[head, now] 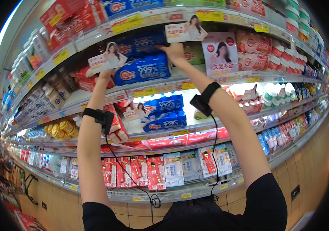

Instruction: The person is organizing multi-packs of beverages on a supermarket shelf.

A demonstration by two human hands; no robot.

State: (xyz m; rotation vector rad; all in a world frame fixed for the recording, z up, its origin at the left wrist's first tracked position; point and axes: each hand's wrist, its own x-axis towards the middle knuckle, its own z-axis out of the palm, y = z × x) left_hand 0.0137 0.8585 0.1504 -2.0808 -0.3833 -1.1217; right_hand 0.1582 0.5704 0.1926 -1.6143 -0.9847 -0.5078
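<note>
My right hand [174,52] is at the right end of two stacked blue shrink-wrapped bottle packs, its thumb reaching left across the front. The lower blue pack [142,70] lies at the shelf's front; the upper blue pack [141,43] sits darker and farther back. My left hand [106,74] is by the lower pack's left end, partly hidden behind a cut-out promotional card [102,62]. Red bottle packs [88,79] stand beside it. Neither hand's grip is clearly visible. Each wrist wears a black strap with a small device and a cable.
Another promotional card [181,33] hangs above my right hand, and a pink poster [220,55] stands to its right. A price-label shelf edge [153,91] runs below. More blue packs [164,121] fill the lit shelf underneath. Red and white pouches [155,173] line the bottom.
</note>
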